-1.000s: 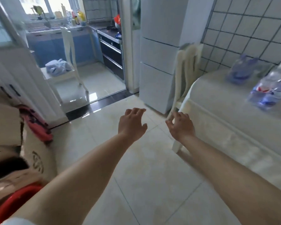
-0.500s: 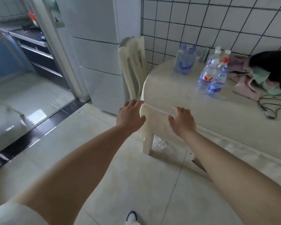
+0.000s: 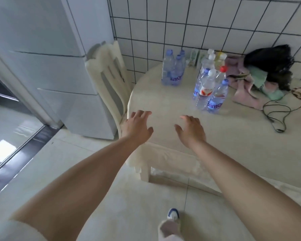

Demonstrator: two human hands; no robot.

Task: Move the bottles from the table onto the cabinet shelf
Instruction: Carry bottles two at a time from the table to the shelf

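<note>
Left hand (image 3: pixel 138 126) and right hand (image 3: pixel 191 130) at frame centre over the near edge of the table (image 3: pixel 172 101), fingers spread and empty (nothing gripped), bottles (image 3: pixel 209 89) upright in two clusters toward the upper right, cream chair (image 3: pixel 108 79) left of the table

Both arms extended forward, hands empty.
Left hand (image 3: pixel 137 125) and right hand (image 3: pixel 191 130) palm-down, fingers spread and relaxed, side by side, apart; bare forearms.
</note>
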